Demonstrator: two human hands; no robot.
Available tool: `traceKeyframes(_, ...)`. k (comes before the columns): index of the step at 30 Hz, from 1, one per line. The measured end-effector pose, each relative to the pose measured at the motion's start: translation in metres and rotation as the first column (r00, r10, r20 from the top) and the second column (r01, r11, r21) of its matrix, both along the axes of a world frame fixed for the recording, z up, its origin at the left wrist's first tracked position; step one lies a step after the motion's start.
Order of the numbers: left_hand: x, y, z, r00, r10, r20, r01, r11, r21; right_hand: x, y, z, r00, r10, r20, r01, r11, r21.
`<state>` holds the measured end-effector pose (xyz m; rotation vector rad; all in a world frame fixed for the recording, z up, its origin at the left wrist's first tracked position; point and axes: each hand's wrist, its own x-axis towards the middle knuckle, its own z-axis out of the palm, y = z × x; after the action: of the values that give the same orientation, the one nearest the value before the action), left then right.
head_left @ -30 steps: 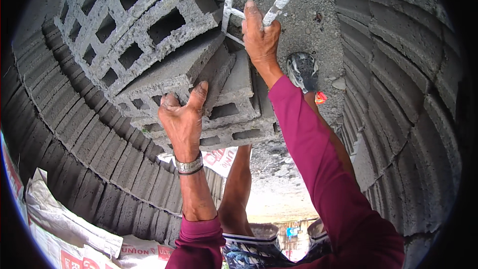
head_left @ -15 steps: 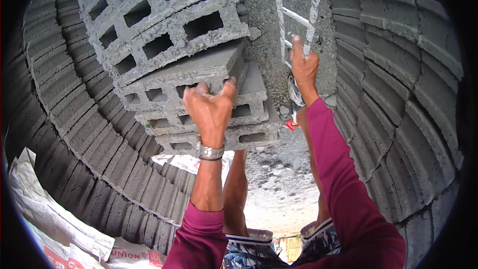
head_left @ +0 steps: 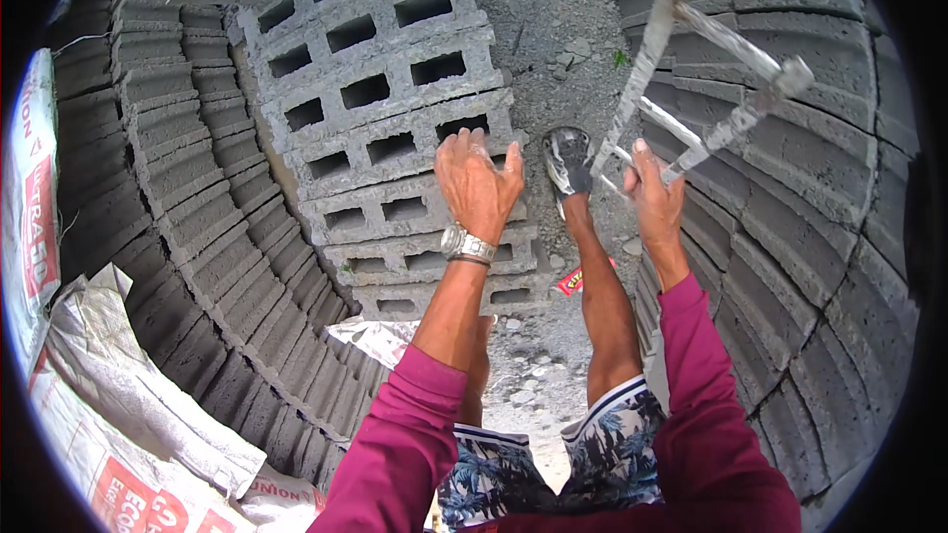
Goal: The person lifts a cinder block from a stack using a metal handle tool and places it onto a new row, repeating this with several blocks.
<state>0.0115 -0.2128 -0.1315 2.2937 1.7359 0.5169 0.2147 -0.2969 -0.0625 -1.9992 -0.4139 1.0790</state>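
Note:
Hollow concrete blocks stand in a leaning row in front of me, their rectangular holes facing up. My left hand, with a metal watch at its wrist, is at the right end of one block. Its fingers bend at a hole's edge and its thumb sits apart on the right. My right hand grips the near end of a narrow ladder-like frame, pale and cement-smeared, with two rails and crossbars. The frame is lifted and tilted to the right, its far end slightly blurred.
Curved-looking stacks of grey blocks rise on the left and the right. Printed white sacks lie at lower left. My shoe stands on gravelly ground beside the row; a red wrapper lies near my leg.
The block under my left hand was tilted and now lines up with the row. My right hand has swung the frame up and to the right. The view has shifted, showing more of the row.

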Motion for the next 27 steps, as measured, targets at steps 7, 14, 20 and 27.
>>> traceKeyframes(7, 0.059, 0.029, -0.055, 0.888, 0.196, -0.417, -0.400, 0.776, -0.488, 0.016, 0.069, -0.086, 0.998, 0.018, -0.062, -0.017, 1.000, 0.021)
traceKeyframes(14, 0.016, 0.006, -0.035, 0.877, 0.349, -0.331, -0.480, 0.672, -0.563, 0.021, 0.096, -0.119, 0.958, -0.165, -0.235, 0.176, 0.984, 0.029)
traceKeyframes(20, -0.004, 0.020, 0.003, 0.887, 0.460, -0.034, -0.370, 0.666, -0.647, 0.028, 0.134, -0.110, 0.932, -0.187, -0.309, 0.268, 0.931, 0.247)
traceKeyframes(27, 0.004, 0.023, 0.013, 0.865, 0.501, -0.014, -0.370, 0.619, -0.693, -0.036, 0.117, -0.185, 0.986, -0.073, -0.148, 0.106, 0.967, 0.231)
